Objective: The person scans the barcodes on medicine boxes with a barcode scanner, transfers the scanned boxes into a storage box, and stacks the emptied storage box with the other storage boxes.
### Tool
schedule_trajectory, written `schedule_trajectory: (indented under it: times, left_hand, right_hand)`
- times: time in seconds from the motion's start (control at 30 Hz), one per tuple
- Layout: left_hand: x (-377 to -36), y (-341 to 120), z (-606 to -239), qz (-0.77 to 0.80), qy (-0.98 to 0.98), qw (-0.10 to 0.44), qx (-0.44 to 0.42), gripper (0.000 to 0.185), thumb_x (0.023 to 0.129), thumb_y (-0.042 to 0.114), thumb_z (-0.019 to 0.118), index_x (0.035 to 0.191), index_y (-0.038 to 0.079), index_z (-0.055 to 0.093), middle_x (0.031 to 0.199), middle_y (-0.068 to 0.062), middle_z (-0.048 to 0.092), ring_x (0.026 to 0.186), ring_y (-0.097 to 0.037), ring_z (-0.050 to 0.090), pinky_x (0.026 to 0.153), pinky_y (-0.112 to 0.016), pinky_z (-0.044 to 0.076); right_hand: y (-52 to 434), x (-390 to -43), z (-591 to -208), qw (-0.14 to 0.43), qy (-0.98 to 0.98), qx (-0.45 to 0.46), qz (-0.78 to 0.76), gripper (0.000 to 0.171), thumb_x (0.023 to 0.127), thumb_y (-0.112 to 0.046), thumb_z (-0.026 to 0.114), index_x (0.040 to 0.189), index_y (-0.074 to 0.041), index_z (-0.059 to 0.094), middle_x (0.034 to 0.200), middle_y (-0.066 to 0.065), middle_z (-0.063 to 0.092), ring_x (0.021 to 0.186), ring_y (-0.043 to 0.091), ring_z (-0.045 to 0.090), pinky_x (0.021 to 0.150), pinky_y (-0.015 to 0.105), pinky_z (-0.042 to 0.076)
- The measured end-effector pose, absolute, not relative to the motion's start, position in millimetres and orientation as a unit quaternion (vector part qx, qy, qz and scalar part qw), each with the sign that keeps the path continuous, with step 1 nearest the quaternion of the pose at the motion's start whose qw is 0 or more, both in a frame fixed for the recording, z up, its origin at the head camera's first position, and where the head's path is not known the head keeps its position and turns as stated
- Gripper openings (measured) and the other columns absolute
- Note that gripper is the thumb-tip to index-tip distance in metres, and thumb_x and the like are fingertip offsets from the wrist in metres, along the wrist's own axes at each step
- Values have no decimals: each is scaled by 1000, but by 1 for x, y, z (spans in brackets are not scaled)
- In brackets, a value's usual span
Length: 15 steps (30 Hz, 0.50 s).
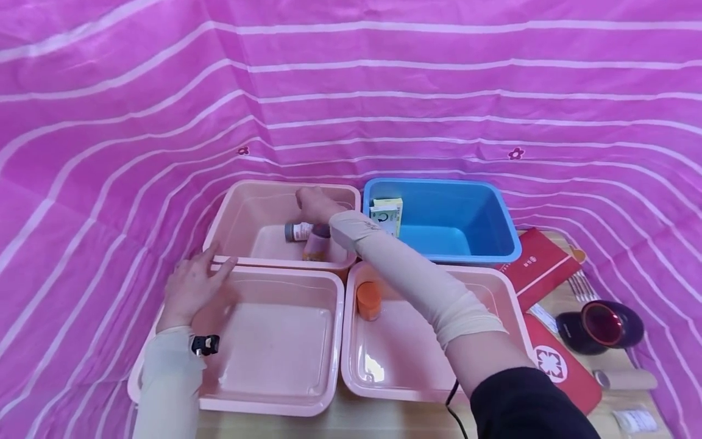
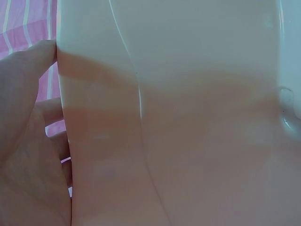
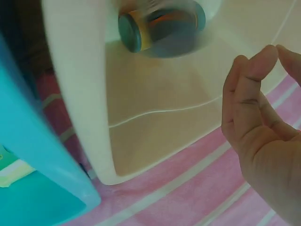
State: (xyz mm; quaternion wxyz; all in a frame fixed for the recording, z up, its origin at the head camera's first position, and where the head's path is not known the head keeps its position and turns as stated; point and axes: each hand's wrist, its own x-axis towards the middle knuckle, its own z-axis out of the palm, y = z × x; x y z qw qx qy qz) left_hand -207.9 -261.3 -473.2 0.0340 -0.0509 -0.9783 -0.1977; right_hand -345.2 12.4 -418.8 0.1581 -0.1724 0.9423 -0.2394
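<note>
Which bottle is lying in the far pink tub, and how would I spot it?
Find the four tubs on the pink striped cloth; take the far-left pink tub, beside the blue tub. Under the right hand a small bottle lies on its side, grey-capped with a pale label, unlike the upright purple-capped bottle beside it.

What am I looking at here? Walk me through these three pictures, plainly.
No machine: a person's two bare hands, filmed by a head camera and one camera on each wrist. The head view shows three pink bins and a blue bin on a striped pink cloth. The left hand rests open on the near-left pink bin; its wrist camera shows that bin's wall. The right hand reaches into the far pink bin, above two small bottles, fingers loosely curled, apparently holding nothing. An orange-capped jar sits in the near-right bin.
</note>
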Motion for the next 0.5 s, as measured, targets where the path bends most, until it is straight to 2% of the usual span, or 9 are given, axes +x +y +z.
schedule_trajectory:
  times: [0.17,0.3,0.5]
  left_hand:
    - [-209,-260,-471,-194,-979,35,-53,72,104,54,48,155,4,42,137,-37,56,115,-65,51,86,-75,42]
    - [-209,-260,-470,-195,-979,31,-52,72,104,54,48,155,5,42,138,-37,55,117,-65,50,87,-75,41]
    - [-209,-258,-472,-195,-979,18,-53,73,104,56,46,156,4,40,141,-36,53,120,-65,47,91,-76,39]
  right_hand:
    - [24,-333,-407,177,924,-158,-302,32,93,-28,78,108,-4,63,94,6,58,68,19,64,62,30,59]
    - [37,-316,-397,168,912,-188,-324,24,93,-25,78,100,-8,63,91,7,61,61,16,62,61,28,57]
    - [70,-276,-389,159,895,-219,-356,26,92,-25,79,106,-7,66,86,7,66,57,16,63,56,26,54]
